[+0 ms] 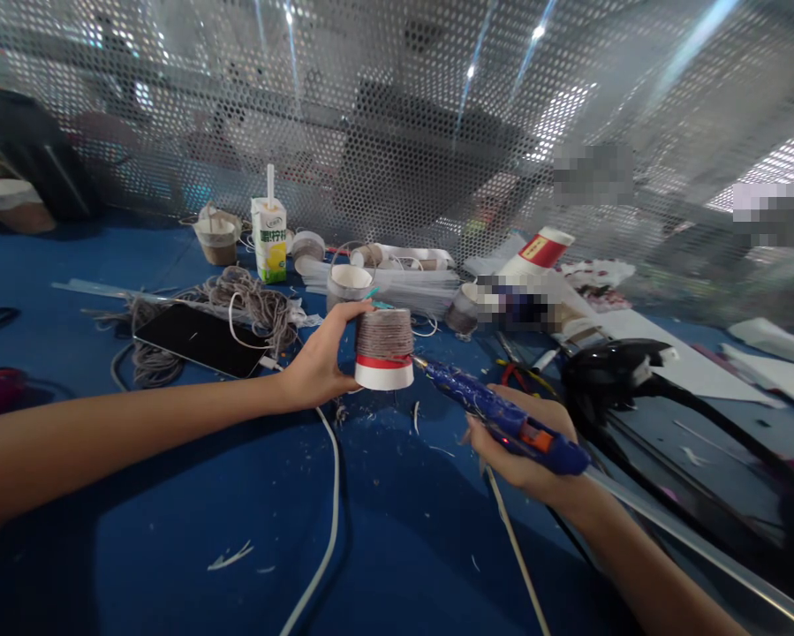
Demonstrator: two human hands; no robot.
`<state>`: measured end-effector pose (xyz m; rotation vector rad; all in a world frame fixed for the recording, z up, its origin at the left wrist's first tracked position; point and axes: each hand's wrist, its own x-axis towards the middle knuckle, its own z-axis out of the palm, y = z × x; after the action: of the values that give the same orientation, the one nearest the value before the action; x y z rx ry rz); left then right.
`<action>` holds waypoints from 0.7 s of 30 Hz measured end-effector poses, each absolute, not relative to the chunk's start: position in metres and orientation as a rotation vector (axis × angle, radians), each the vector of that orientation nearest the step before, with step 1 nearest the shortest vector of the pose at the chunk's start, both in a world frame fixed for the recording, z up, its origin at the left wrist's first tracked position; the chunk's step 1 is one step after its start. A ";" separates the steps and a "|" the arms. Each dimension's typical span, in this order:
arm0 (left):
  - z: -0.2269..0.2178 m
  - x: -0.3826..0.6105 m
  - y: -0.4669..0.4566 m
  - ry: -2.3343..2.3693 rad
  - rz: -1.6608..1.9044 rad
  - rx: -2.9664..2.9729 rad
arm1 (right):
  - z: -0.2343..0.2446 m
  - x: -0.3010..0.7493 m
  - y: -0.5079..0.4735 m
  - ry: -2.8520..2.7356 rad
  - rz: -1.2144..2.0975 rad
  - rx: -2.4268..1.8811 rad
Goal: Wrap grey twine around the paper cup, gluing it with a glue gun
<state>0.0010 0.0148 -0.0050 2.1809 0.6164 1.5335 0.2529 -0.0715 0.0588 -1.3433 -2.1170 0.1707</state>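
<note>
On the near side of the wrapped cup (384, 343), a hand could pass low over the blue tabletop (410, 548), between the white cable (334, 495) and the thin stick (516, 552). The left hand (321, 358) closes off the cup's left side; the glue gun (495, 411) in the right hand (535, 433) bars its right, nozzle just beside the wall. Behind the cup, a second cup (350, 284) and clear sticks (410, 291) block a low reach. Above it, a hand could pass, with perforated mesh (383, 132) beyond.
</note>
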 end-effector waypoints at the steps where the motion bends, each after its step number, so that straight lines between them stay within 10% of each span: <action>1: -0.005 0.001 0.015 0.617 1.533 2.180 | 0.060 0.253 -0.071 -2.140 0.187 -1.350; 21: -0.006 0.003 0.016 0.661 1.481 2.038 | 0.062 0.268 -0.048 -2.387 -0.141 -1.086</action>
<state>0.0033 0.0157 -0.0064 2.0376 0.6609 1.4814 0.2681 -0.0476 0.0615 -1.0856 -2.3873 -0.1408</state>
